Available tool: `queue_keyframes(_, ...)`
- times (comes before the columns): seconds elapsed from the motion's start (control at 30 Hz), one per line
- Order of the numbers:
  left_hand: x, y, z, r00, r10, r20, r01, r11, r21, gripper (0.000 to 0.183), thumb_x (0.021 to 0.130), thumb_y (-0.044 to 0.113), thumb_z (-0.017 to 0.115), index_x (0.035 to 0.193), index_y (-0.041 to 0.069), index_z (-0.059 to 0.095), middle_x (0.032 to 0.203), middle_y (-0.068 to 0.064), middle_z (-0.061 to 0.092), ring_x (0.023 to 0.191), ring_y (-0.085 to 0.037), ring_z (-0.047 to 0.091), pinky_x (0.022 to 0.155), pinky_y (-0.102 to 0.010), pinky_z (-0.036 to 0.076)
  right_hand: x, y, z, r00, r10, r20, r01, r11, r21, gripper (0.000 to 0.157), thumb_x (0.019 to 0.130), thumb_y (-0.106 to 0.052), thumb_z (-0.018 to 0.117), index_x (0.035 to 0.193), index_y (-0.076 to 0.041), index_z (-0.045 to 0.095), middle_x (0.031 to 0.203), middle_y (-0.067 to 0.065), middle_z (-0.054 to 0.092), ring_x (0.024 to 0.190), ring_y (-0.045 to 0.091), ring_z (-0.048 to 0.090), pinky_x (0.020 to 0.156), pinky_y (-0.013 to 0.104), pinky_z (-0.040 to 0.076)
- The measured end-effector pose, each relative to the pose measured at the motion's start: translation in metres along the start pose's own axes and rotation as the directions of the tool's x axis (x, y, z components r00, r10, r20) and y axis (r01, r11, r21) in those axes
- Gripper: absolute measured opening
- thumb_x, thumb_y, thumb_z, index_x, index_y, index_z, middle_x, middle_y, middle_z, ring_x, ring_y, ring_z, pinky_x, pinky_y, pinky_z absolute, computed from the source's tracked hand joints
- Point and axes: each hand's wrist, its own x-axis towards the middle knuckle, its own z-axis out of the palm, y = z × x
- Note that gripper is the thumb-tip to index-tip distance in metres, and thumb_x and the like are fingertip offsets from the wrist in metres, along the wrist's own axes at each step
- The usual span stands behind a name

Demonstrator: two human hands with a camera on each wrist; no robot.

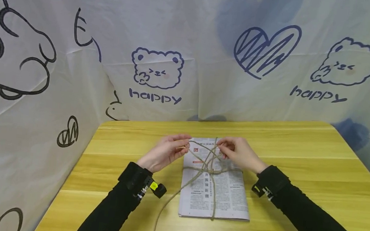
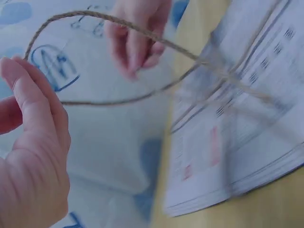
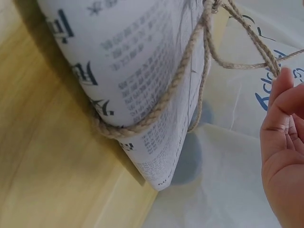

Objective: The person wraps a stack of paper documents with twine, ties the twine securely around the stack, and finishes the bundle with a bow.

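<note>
A folded stack of newspapers [image 1: 194,199] lies on the table, with tan twine [image 1: 214,197] wrapped round it lengthwise and across. The strands cross near the middle of the top sheet. My left hand [image 1: 169,150], over the stack's far left corner, pinches a loop of the twine [image 2: 118,21] between thumb and fingers. At the far right part of the stack, my right hand [image 1: 240,152] pinches another piece of the twine [image 3: 259,45] with thumb and forefinger. Both pieces rise from the crossing above the paper.
One long tail of twine [image 1: 158,215] runs off the stack's left side toward the near table edge. The yellow wood-grain table [image 1: 299,157] meets a white printed cloth [image 1: 207,77] hanging behind and at the sides. Each wrist wears a black strapped camera [image 1: 158,188].
</note>
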Motion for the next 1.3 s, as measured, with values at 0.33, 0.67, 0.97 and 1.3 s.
queue_keyframes(0.33,-0.006,-0.040,0.000,0.996,-0.082,0.045,0.008,0.558,0.830,0.016,0.097,0.018,0.055,0.101,0.002,0.057,0.077,-0.013,0.064,0.058,-0.023,0.062,0.056,-0.035,0.052,0.000,0.000,-0.002,1.000,-0.026,-0.005,0.026,1.000,-0.006,0.017,0.096,-0.008,0.054,0.108,-0.002,0.065,0.081,0.016,0.066,0.067,0.033,0.062,0.057,0.030,0.050)
queue_keyframes(0.67,0.042,-0.051,0.010,0.997,0.076,-0.021,-0.003,0.301,0.954,0.020,0.093,0.023,0.060,0.081,0.007,0.065,0.068,-0.001,0.058,0.058,-0.013,0.050,0.054,-0.025,0.039,-0.002,0.007,-0.002,0.999,-0.046,-0.001,0.046,0.999,0.005,0.016,0.096,-0.010,0.055,0.105,-0.003,0.067,0.076,0.014,0.065,0.065,0.034,0.060,0.056,0.029,0.049)
queue_keyframes(0.97,0.042,-0.044,0.002,0.997,0.034,-0.066,0.036,0.558,0.829,0.015,0.091,0.012,0.059,0.088,-0.002,0.065,0.065,-0.002,0.059,0.055,-0.011,0.051,0.052,-0.022,0.040,-0.005,0.005,-0.002,0.999,-0.039,-0.014,0.039,0.999,-0.020,0.019,0.097,-0.009,0.053,0.109,-0.001,0.065,0.078,0.015,0.065,0.065,0.032,0.060,0.055,0.029,0.046)
queue_keyframes(1.3,0.010,-0.041,-0.008,0.983,-0.183,0.024,0.125,0.758,0.641,0.027,0.091,0.010,0.061,0.111,-0.007,0.051,0.074,-0.013,0.066,0.057,-0.018,0.062,0.056,-0.029,0.052,-0.005,0.003,-0.001,0.998,-0.013,-0.059,0.013,1.000,0.011,0.020,0.096,-0.010,0.055,0.110,0.001,0.064,0.082,0.015,0.065,0.068,0.032,0.061,0.058,0.031,0.050)
